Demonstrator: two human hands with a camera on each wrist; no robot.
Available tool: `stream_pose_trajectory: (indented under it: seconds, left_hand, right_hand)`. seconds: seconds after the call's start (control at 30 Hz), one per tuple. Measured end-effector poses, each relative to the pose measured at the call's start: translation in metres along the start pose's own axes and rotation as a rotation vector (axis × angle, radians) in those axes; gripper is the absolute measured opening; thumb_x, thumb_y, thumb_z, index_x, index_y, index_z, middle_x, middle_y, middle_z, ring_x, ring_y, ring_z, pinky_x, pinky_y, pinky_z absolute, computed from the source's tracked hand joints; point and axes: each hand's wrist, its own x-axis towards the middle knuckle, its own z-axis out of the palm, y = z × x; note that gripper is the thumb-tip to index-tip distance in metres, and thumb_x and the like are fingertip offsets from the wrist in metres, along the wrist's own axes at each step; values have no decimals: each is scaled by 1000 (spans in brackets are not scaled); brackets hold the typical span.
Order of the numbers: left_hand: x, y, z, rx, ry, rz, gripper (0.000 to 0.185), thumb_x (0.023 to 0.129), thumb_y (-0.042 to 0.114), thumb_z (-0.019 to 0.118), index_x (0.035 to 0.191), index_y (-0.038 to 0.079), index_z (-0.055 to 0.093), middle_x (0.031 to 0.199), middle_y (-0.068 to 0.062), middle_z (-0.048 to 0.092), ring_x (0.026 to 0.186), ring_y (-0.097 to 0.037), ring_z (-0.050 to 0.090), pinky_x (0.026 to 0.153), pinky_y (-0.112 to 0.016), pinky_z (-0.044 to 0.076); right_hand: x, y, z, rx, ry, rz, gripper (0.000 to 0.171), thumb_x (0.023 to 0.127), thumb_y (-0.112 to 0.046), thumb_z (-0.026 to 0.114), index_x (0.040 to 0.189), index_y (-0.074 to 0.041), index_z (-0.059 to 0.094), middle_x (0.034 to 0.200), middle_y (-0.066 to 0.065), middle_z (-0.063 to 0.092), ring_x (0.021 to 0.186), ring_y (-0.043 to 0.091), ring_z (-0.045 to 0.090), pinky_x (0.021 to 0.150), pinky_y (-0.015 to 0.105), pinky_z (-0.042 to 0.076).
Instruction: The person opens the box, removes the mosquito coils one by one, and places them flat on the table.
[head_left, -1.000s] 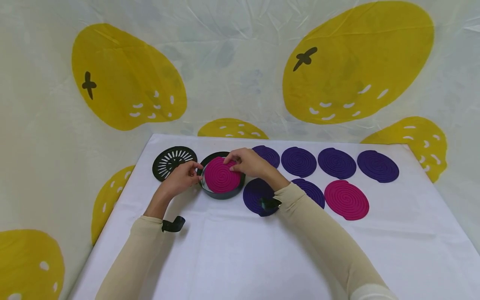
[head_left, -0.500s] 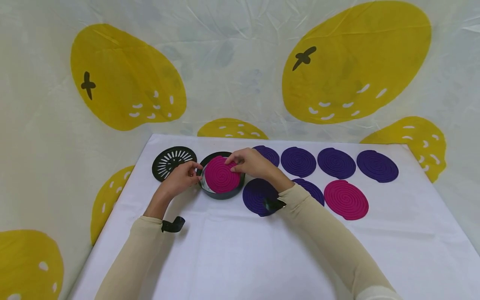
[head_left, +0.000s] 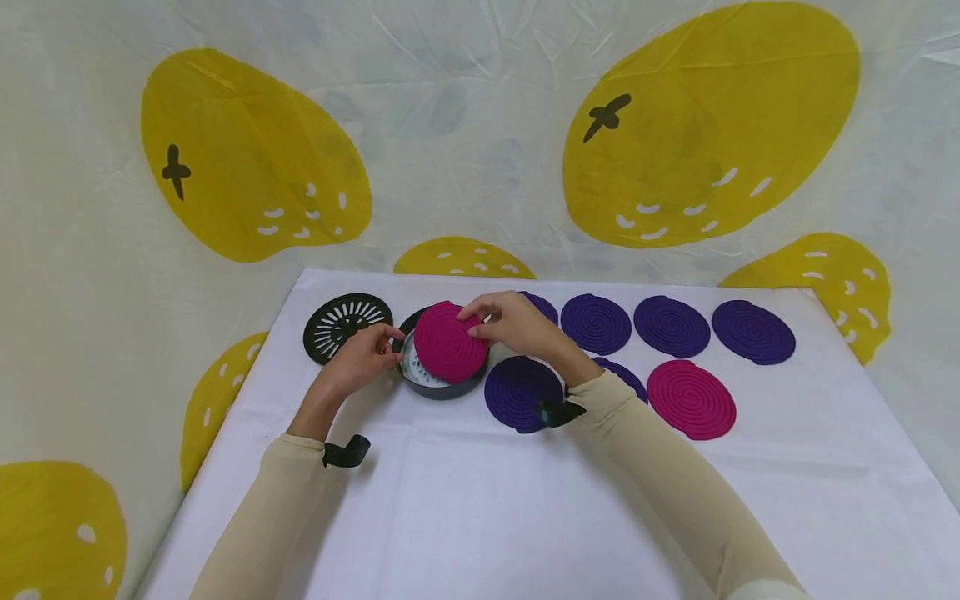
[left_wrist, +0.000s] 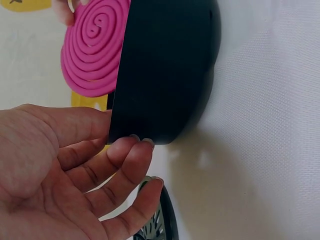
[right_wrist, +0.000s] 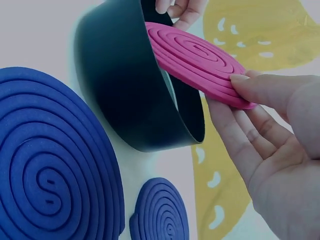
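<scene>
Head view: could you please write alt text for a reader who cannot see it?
A right hand pinches a tilted pink spiral coil over a round black holder, which the left hand steadies on a white table. Purple coils, another pink coil and a slotted black lid lie around it.

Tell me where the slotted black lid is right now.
In the head view the lid lies flat on the table's far left, just left of the black tin, beyond the left hand.

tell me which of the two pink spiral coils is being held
The pink coil over the black round holder: the right hand pinches its edge and tilts it up. The other pink coil lies flat on the white cloth, untouched.
</scene>
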Motion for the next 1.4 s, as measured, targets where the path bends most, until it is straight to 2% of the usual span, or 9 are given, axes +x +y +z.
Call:
stream_pose_trajectory:
  seconds: [0.1,0.33,0.47,0.6,0.7,0.93,1.17,1.4]
  left_hand:
    - [0,1,-1,7,0,-3,34,94,8,68,127,0,62,82,-7,52,73,-20,48,64,-33,42]
    - [0,1,-2,4,-4,-7,35,95,7,68,128,-1,62,83,-8,52,74,-21,49,64,-34,42]
    - [0,2,-1,-8,-9,-18,36,95,7,68,129,-1,61,85,-8,52,75,-22,49,64,-34,43]
    - [-1,3,-1,-9,-12,-27,35,95,7,68,129,0,61,85,-8,52,75,-22,49,64,-34,43]
    - [-1,3,-2,-6,-13,-32,35,95,8,68,129,0,62,85,-9,52,75,-22,49,65,-34,43]
    - [-1,4,-3,11,-11,-31,35,95,8,68,128,1,62,87,-9,52,77,-22,49,66,-34,43]
    - [-1,3,-3,5,-11,-24,34,95,8,68,128,0,62,86,-8,52,76,-22,49,66,-33,43]
    - [0,2,-3,-2,-11,-16,34,95,8,68,128,1,62,87,-8,52,76,-22,49,65,-33,43]
  right_hand:
    - [-4,-1,-4,7,29,1,24,92,-5,74,114,-13,76,92,6,68,77,19,65,78,50,59]
    - [-12,-3,-15,25,67,-29,24,93,-7,73,116,-10,75,90,9,66,76,20,64,71,37,58]
    - [-18,-1,-21,45,73,-18,24,94,-7,72,117,-10,74,93,11,67,79,22,66,73,34,59]
    - [-27,-5,-28,48,92,-14,27,94,-5,71,121,-5,72,103,16,70,87,30,69,74,29,58]
    - [-32,-3,-34,49,104,-8,29,94,-5,72,123,-4,72,107,18,70,90,34,70,76,33,59]
    - [-44,8,-47,32,128,0,28,94,-10,73,121,-11,74,104,11,71,85,25,69,74,32,59]
    - [-58,14,-62,58,136,15,29,94,-8,72,123,-9,72,103,14,70,81,24,72,71,31,59]
    - [-72,20,-77,24,166,46,30,94,-12,72,125,-10,72,101,14,71,79,21,68,71,26,57]
